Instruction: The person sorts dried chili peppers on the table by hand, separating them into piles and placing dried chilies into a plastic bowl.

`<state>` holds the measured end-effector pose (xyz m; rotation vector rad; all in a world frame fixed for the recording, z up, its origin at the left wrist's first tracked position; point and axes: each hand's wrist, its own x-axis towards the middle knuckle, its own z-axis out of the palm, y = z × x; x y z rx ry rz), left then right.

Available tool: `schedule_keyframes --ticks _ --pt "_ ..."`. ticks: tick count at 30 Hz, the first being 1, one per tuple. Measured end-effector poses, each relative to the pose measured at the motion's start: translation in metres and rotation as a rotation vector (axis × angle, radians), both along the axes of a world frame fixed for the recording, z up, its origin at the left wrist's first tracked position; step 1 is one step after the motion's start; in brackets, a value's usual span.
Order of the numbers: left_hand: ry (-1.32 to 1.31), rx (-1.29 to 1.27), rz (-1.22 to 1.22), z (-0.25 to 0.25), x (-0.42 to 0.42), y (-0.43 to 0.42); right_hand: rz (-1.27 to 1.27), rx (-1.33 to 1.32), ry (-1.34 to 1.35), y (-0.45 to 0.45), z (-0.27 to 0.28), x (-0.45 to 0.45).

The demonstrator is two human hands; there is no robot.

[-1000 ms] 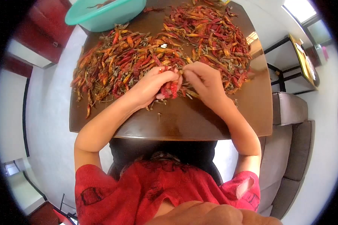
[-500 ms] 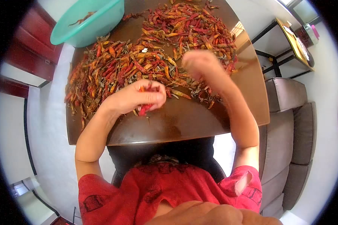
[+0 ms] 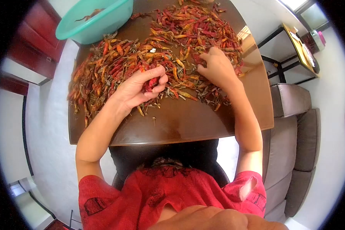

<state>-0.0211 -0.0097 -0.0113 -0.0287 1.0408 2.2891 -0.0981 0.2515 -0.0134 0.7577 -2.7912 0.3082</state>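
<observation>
Dried red and orange chili peppers (image 3: 107,67) lie in a wide heap on the brown table (image 3: 172,122), with more peppers (image 3: 197,25) heaped at the back right. My left hand (image 3: 143,86) is closed around several red peppers (image 3: 151,83) above the front of the left heap. At the right heap, my right hand (image 3: 217,69) has its thumb and fingers apart, its fingertips at the peppers. Nothing shows held between them.
A teal basin (image 3: 96,23) with a few dried pieces inside stands at the table's back left corner. Beyond the table's right side are a grey sofa (image 3: 283,142) and a small black-framed table (image 3: 301,48). A small white piece (image 3: 153,50) lies on the peppers.
My hands, together at the front of the peppers a second ago, have parted. The right went over to the right heap. The left kept its peppers and shifted left. The camera view has moved slightly.
</observation>
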Motion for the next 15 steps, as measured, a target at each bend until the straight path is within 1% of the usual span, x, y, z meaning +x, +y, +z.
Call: schedule_keyframes --ticks 5,7,8,10,11,12,14,15 --pt "0.025 -0.058 -0.006 0.001 0.002 0.002 0.058 -0.071 0.065 0.004 -0.001 -0.013" --pt "0.019 -0.079 0.018 0.003 0.003 0.004 0.069 -0.335 0.202 0.004 0.003 -0.015" --pt "0.014 -0.103 0.036 0.003 0.003 0.005 0.072 -0.335 0.203 0.004 0.006 -0.015" --pt "0.055 -0.100 0.034 0.003 0.003 0.006 -0.064 -0.673 -0.226 0.005 0.010 -0.012" --pt "0.095 -0.099 0.033 0.003 0.004 0.006 0.030 -0.827 -0.358 0.005 0.004 -0.014" --pt "0.094 -0.100 0.039 0.005 0.005 0.007 0.035 -0.827 -0.362 0.001 0.010 -0.009" --pt "0.143 -0.153 0.153 0.009 0.008 0.010 0.069 -1.163 -0.958 -0.010 0.028 0.011" --pt "0.164 -0.160 0.168 0.009 0.008 0.009 0.109 -1.194 -1.093 -0.015 0.027 0.016"
